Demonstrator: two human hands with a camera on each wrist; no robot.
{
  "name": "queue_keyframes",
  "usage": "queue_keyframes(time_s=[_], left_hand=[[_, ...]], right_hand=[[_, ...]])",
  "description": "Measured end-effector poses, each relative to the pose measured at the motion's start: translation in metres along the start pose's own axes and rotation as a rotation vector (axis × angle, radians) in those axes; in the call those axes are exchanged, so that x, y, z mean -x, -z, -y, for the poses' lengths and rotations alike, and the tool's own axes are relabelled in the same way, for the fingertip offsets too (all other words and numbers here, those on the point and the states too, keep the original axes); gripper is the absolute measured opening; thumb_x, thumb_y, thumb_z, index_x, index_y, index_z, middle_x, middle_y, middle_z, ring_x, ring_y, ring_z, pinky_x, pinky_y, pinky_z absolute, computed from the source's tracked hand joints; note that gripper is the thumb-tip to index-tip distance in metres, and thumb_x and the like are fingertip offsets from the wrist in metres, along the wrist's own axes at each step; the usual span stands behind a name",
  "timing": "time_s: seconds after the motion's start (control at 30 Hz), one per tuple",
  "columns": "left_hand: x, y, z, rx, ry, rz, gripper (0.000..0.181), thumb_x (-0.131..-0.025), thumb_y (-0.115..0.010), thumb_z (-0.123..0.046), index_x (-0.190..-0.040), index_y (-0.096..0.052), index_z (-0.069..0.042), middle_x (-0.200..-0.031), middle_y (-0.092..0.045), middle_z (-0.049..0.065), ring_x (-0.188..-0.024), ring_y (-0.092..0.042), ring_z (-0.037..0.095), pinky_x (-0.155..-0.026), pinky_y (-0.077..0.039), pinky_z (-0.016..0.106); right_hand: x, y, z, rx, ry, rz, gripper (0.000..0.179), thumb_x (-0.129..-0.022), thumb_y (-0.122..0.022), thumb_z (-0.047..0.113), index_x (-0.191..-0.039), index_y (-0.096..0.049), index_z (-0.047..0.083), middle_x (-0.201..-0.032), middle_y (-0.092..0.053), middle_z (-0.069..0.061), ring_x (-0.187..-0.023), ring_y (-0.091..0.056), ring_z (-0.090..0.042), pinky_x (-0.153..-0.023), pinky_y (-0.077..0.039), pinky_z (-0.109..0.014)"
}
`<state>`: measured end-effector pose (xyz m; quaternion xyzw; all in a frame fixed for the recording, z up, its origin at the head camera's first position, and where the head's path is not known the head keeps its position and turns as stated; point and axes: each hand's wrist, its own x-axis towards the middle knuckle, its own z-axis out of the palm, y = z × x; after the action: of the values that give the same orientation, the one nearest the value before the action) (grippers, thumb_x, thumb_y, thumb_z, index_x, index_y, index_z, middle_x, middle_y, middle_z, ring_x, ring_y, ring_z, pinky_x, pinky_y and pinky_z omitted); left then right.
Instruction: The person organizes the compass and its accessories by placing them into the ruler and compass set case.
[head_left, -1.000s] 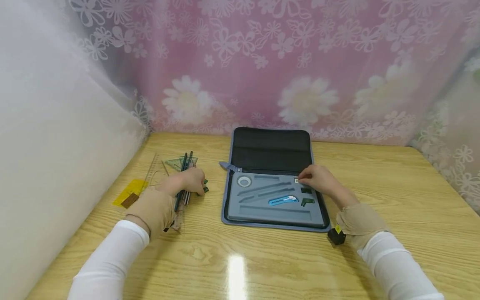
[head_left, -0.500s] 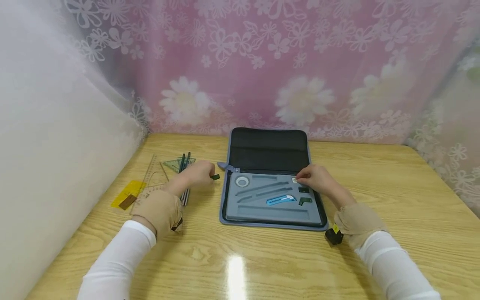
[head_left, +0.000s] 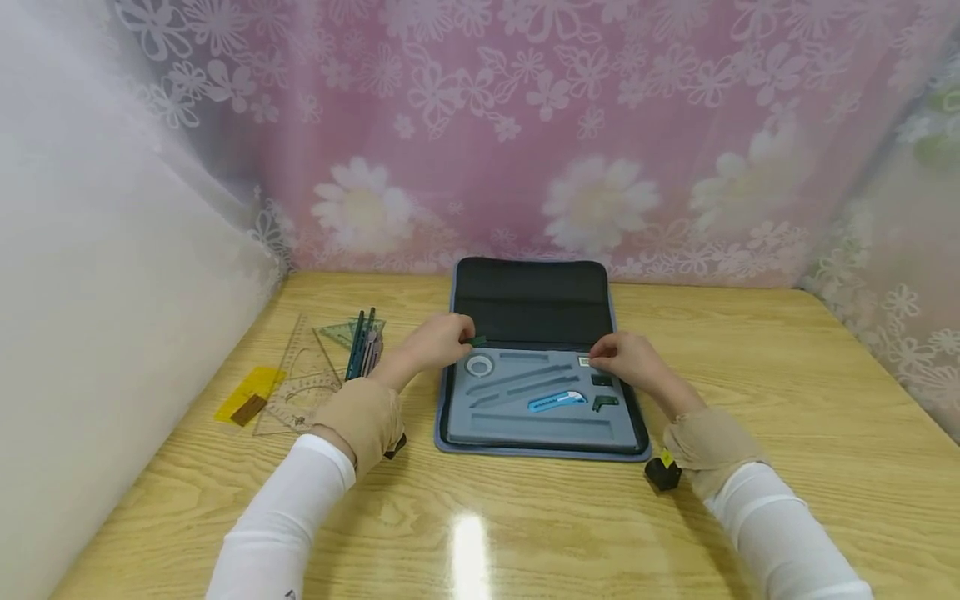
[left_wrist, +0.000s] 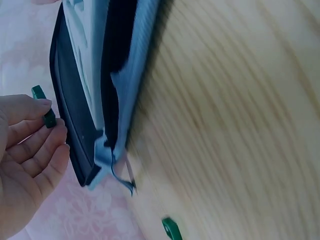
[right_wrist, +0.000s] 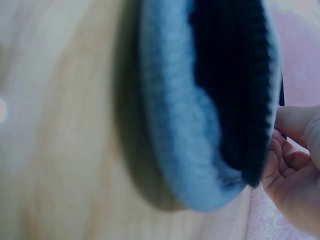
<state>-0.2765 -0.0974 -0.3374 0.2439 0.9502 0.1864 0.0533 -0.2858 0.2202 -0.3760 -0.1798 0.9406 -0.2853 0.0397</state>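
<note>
My left hand (head_left: 441, 340) pinches a small green plastic piece (left_wrist: 44, 106) between thumb and fingertips, over the far left corner of the grey insert (head_left: 540, 433). The insert lies in an open blue zip case (head_left: 534, 304) with a black lid. At the insert's far right corner, the fingertips of my right hand (head_left: 626, 360) are right beside a small white label (head_left: 584, 362); I cannot tell whether they grip anything. Recesses hold a light-blue utility knife (head_left: 557, 402), a white ring (head_left: 480, 365), a dark block (head_left: 602, 380) and a green angled piece (head_left: 605, 403).
Left of the case lie dark pencils (head_left: 356, 343), a metal compass (head_left: 371, 353), green set squares (head_left: 339, 333), clear rulers (head_left: 300, 392), a yellow sheet (head_left: 251, 392) and a brown block (head_left: 248, 409). Another green piece (left_wrist: 171, 228) lies on the table (head_left: 420, 517).
My left hand has picked up the green piece beside the pencils and carried it right, to the case's far left corner. My right hand has stayed at the insert's far right corner.
</note>
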Motion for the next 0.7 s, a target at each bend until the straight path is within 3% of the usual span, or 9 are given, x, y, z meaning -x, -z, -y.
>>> queue_keyframes(time_s=[0.2,0.57,0.7], left_hand=[[-0.012,-0.008,-0.014,-0.028,-0.049,0.013,0.019,-0.090,-0.059,-0.010,-0.107,-0.064,-0.002,-0.102,-0.062,0.010,-0.080,-0.057,0.017,-0.071,-0.047,0.030],[-0.037,-0.022,-0.033,-0.060,-0.059,0.068,0.022,-0.089,-0.060,-0.008,-0.110,-0.066,-0.003,-0.110,-0.062,0.010,-0.098,-0.060,0.021,-0.080,-0.049,0.031],[-0.043,-0.026,-0.037,-0.059,-0.049,0.098,0.020,-0.088,-0.062,-0.009,-0.108,-0.067,-0.004,-0.108,-0.063,0.009,-0.096,-0.060,0.020,-0.078,-0.049,0.030]], right_hand=[[0.000,-0.001,-0.001,0.000,0.001,-0.002,0.015,-0.088,-0.063,0.011,-0.094,-0.066,-0.002,-0.087,-0.062,-0.012,-0.079,-0.057,-0.024,-0.067,-0.047,-0.038],[0.002,-0.002,-0.001,-0.026,0.002,-0.012,0.014,-0.088,-0.062,0.011,-0.094,-0.066,-0.001,-0.088,-0.061,-0.011,-0.079,-0.056,-0.024,-0.067,-0.047,-0.038],[0.003,-0.001,-0.004,-0.044,0.001,-0.017,0.015,-0.088,-0.063,0.011,-0.095,-0.067,-0.002,-0.089,-0.062,-0.012,-0.080,-0.057,-0.024,-0.067,-0.047,-0.037]])
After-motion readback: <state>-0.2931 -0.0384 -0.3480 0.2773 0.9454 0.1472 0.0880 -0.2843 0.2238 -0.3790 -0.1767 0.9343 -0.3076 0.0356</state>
